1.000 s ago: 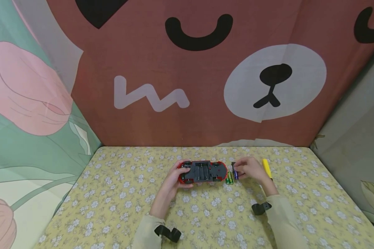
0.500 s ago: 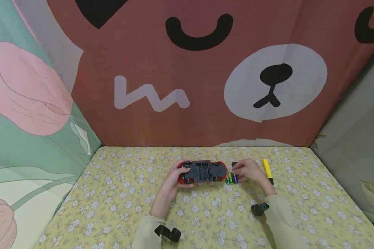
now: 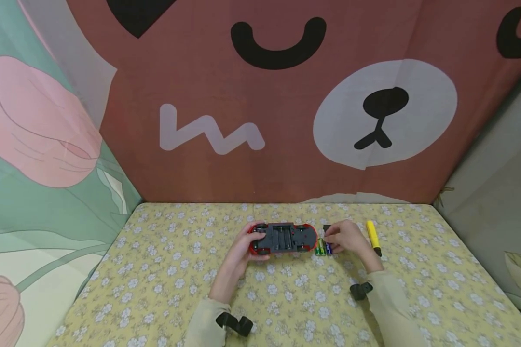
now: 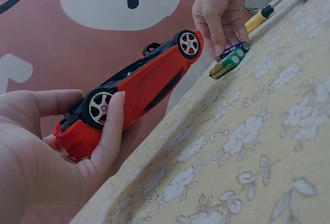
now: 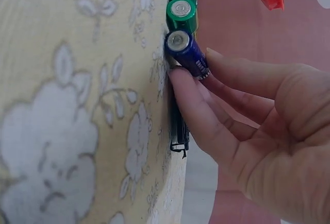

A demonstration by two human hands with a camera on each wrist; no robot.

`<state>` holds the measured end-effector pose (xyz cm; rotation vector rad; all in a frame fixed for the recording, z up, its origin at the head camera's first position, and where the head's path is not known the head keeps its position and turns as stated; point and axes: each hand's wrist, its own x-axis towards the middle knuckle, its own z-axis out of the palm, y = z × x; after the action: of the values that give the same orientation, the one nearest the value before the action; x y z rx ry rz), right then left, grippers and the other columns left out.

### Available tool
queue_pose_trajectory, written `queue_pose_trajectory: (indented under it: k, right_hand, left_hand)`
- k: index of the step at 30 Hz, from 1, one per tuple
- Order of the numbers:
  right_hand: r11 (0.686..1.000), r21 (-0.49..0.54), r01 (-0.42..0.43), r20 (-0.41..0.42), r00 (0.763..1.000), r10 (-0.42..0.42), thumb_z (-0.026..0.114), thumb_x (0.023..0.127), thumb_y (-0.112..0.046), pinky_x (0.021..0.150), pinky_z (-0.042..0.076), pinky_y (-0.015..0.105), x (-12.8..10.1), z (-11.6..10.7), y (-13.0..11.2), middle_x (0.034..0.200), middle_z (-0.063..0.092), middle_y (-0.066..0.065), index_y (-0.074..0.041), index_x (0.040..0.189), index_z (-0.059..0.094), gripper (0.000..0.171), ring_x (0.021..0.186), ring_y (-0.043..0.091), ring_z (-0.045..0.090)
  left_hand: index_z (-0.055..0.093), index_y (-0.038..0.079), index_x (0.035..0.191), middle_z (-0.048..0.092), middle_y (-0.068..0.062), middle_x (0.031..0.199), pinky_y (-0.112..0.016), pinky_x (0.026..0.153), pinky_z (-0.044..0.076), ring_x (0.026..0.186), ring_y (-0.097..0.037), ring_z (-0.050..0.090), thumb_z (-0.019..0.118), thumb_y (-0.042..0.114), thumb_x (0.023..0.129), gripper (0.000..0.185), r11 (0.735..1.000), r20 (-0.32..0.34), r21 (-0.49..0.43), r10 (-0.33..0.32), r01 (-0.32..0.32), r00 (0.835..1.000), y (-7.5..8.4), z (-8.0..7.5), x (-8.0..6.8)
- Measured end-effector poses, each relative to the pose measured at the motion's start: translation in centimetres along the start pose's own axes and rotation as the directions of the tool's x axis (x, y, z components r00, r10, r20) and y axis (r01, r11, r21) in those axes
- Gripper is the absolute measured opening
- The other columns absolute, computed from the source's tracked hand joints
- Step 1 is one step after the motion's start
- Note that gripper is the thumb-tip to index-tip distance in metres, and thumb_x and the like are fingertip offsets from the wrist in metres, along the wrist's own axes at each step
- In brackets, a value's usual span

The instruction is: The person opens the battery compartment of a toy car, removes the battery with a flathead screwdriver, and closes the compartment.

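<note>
**Blue battery between my fingertips, car held belly-up**

My right hand (image 3: 348, 237) has its fingertips (image 5: 181, 82) closed on the blue battery (image 5: 186, 54), thumb on one side and fingers on the other, a light pinch near its middle. The battery lies on the flowered tablecloth (image 3: 165, 279), touching the two green batteries (image 5: 181, 2) that lie side by side just left of it. A flat black piece (image 5: 179, 126) lies under my fingers; I cannot tell for sure what it is.

My left hand (image 3: 243, 246) wraps the left end of the red toy car (image 3: 282, 238), thumb (image 4: 111, 131) pressed along its side by the wheel. The car is turned underside up, its open battery bay (image 3: 282, 236) facing me, just left of the batteries.

To do this well, I judge I should pinch the blue cell by its barrel and lift it straight up, so the green ones don't roll away. The left hand ought to hold the car level and firm so the bay does not tip. I'd check the cell's ends against the bay's springs before seating it; the polarity marks are too small to read from here.

Farther right, a yellow marker (image 3: 373, 236) lies near my right wrist. Behind the table hangs a brown bear-face cloth (image 3: 286, 96).
</note>
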<state>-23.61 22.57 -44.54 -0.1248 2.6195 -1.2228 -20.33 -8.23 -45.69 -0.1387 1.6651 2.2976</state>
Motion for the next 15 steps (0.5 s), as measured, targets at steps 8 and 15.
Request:
queue_pose_trajectory:
  k: [8, 15]
  right_hand:
    - [0.999, -0.03, 0.034, -0.056, 0.998, -0.035, 0.064, 0.1, -0.002, 0.06, 0.064, 0.037, -0.1, -0.4, 0.3, 0.086, 0.071, 0.016, 0.009, 0.103, 0.072, 0.014, 0.07, 0.024, 0.07]
    - [0.994, -0.112, 0.007, -0.234, 0.972, -0.033, 0.067, 0.099, -0.006, 0.055, 0.059, 0.036, -0.3, -1.2, 1.0, 0.09, 0.07, 0.02, 0.009, 0.106, 0.07, 0.017, 0.072, 0.028, 0.068]
  left_hand:
    - [0.049, 0.007, 0.15, 0.051, -0.022, 0.142, -0.031, 0.058, 0.064, 0.102, -0.033, 0.066, 0.061, 0.012, 0.1, 0.052, 1.0, 0.005, 0.0, 0.002, -0.002, 1.0, 0.0, -0.2, 0.1]
    - [0.049, 0.007, 0.15, 0.052, -0.022, 0.141, -0.031, 0.058, 0.064, 0.1, -0.032, 0.067, 0.061, 0.011, 0.1, 0.052, 1.0, 0.007, -0.003, -0.001, 0.001, 1.0, -0.1, -0.2, 0.0]
